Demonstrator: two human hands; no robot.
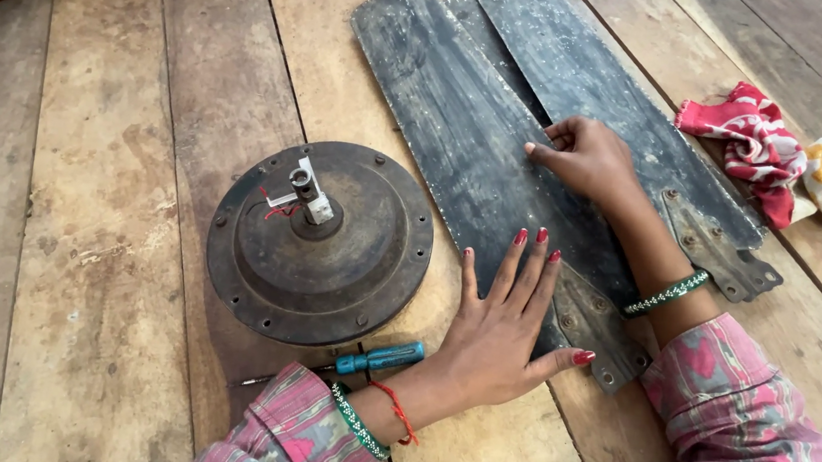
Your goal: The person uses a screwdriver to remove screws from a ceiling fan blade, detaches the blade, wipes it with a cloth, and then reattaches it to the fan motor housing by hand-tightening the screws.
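Now | left hand (507, 326) flat on fan blades (470, 136); right hand (587, 158) touching them

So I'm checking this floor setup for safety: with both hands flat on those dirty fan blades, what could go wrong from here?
The stacked fan blades have thin metal edges; the left hand and right hand press flat on them and could get scraped if a blade slips. The screwdriver lies just under the left forearm and might roll or jab. The motor housing has loose red wires at its hub that could snag.
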